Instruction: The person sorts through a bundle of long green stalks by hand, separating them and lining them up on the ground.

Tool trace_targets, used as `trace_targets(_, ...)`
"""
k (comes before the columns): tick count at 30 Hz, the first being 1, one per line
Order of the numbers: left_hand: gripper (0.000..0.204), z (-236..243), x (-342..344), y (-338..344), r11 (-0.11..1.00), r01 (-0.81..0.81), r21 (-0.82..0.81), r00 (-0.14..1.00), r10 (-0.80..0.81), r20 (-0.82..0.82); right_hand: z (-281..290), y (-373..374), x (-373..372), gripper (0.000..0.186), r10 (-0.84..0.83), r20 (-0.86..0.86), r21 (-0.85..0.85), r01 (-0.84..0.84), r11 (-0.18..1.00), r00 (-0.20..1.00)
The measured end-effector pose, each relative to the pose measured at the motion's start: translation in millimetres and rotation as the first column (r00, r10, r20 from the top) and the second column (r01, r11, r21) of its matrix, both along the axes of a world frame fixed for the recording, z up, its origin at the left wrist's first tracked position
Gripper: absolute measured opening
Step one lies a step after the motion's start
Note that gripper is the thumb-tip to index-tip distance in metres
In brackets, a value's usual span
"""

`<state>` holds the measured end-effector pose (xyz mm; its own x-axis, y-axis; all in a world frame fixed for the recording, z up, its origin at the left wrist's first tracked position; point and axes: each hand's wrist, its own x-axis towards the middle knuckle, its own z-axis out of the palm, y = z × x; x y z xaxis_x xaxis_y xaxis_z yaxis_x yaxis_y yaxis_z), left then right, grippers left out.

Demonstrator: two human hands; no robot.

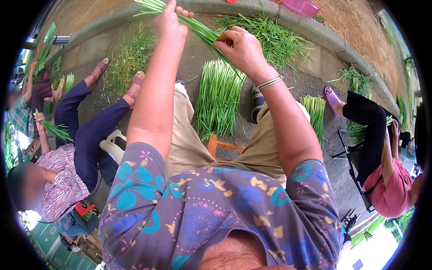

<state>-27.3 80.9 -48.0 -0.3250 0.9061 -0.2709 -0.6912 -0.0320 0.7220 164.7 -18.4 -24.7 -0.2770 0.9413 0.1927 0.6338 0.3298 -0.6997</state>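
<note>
Out in front of me, my left hand (171,20) is closed round a bunch of long, thin green stalks (198,29), their pale ends sticking out to the left. My right hand (242,50), with a bangle at its wrist, pinches at the same bunch farther down, where the stalks slant toward the ground. Just which stalks lie between these fingertips is hidden. Between my feet lies a thick, neatly lined-up pile of similar stalks (219,101), pale ends away from me.
Loose green trimmings (270,40) lie by the kerb (310,28), with more scattered trimmings (128,60) on the left. A smaller pile of stalks (313,112) sits beside my right leg. Seated people (67,166) work on the left, another person (387,184) on the right. A pink basin (302,6) stands beyond the kerb.
</note>
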Motion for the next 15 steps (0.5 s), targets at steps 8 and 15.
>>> trace_targets(8,0.021,6,4,-4,1.0,0.007,0.003,1.0,-0.007,0.025,-11,3,-9,0.017,0.007,0.017,0.016,-0.007,1.0,1.0)
trace_targets(15,0.029,-7,-23,8,0.987,0.149,0.067,0.965,-0.16,0.209,2,3,-13,0.01,0.028,-0.375,-0.116,-0.077,0.99,0.926)
